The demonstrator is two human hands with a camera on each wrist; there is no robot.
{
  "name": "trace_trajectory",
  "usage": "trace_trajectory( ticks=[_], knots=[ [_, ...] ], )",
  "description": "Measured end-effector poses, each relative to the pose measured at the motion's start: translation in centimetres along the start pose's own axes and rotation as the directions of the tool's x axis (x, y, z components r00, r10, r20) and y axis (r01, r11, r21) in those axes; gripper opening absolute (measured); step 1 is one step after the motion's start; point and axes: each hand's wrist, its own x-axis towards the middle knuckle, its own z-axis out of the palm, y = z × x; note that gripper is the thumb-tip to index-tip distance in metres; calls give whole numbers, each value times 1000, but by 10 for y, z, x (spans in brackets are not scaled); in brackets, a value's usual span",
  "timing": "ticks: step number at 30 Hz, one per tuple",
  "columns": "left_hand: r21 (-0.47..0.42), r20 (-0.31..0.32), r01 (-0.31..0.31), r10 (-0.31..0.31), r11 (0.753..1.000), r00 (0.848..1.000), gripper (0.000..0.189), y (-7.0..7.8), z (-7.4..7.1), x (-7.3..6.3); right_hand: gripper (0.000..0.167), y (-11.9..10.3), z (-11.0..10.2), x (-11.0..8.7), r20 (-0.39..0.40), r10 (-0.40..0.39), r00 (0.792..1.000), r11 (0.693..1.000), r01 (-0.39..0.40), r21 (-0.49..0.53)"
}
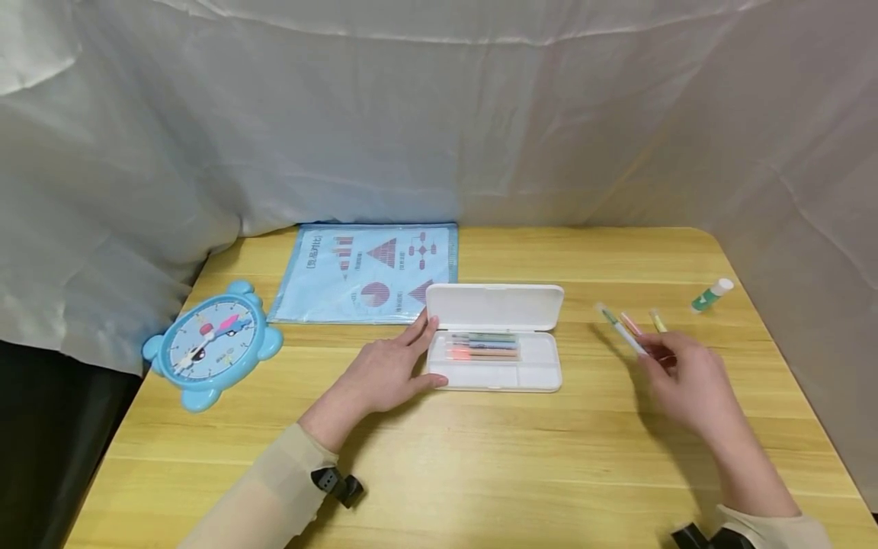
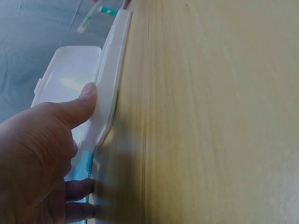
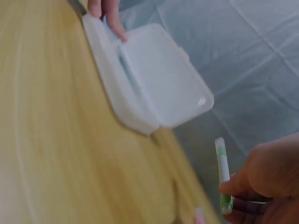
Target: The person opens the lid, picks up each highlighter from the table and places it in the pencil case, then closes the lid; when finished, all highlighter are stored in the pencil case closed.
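A white plastic pencil case (image 1: pixel 495 306) lies with its lid raised, and several colored pens (image 1: pixel 483 353) rest in its upper compartment. My left hand (image 1: pixel 380 375) holds the case's left end, thumb at the front corner and fingers at the back near the hinge. Out to the right, my right hand (image 1: pixel 696 385) pinches a white marker pen with green ends (image 3: pixel 224 170) between thumb and fingers, its tip angled up and left. Just beyond that hand are a pink pen (image 1: pixel 630 323) and a yellow pen (image 1: pixel 658 320), their near ends hidden behind the fingers.
A green glue stick with a white cap (image 1: pixel 712 295) lies at the far right. Behind the case sits a light blue document pouch (image 1: pixel 329 297) with printed charts. A blue toy clock (image 1: pixel 213 341) is at the left. Grey cloth (image 1: pixel 439 114) hangs behind the wooden table (image 1: pixel 480 473).
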Motion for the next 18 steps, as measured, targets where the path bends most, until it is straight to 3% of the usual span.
trace_trajectory(
  ticks=[8, 13, 18],
  knots=[
    [-3, -2, -3, 3, 1000, 1000, 96, 0, 0, 0, 21, -39, -6, 12, -15, -166, 986, 986, 166, 5],
    [-7, 3, -5, 5, 1000, 1000, 96, -1, 0, 1, 26, -61, 0, 16, -11, -277, 961, 961, 277, 12],
    [-9, 13, 1, -1, 1000, 1000, 96, -1, 0, 1, 28, -80, 17, 19, 46, -346, 937, 934, 339, 109]
  ],
)
